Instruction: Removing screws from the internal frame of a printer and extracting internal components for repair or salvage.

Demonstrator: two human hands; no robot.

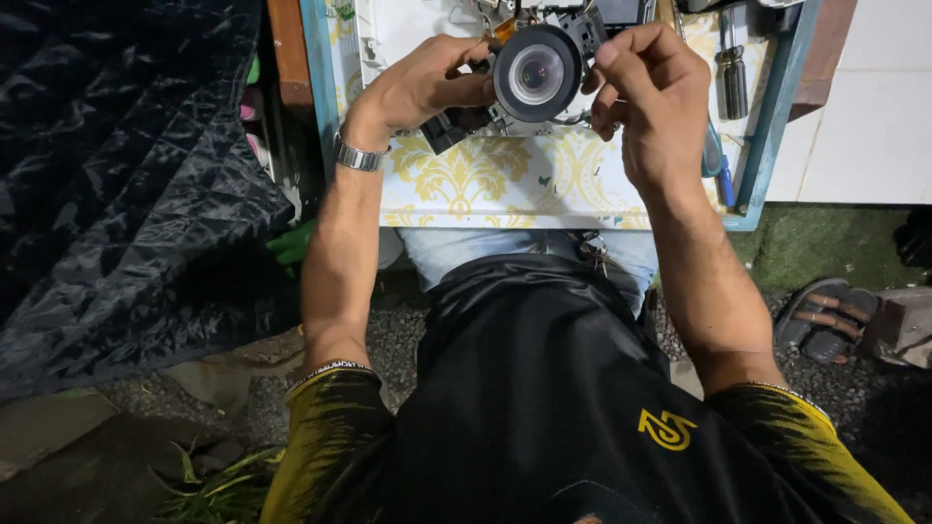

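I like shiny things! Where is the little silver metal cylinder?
In the head view, the silver cylinder lies on the patterned table top at the far right, just beyond the right hand and inside the tray's blue rim.

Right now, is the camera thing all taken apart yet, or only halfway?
About halfway, it seems. Done: small loose parts already lie on the white sheet. In hand: the left hand and right hand hold the round black lens unit between them. Left: an orange ribbon and a black part are still attached to it. A metal tool waits nearby.
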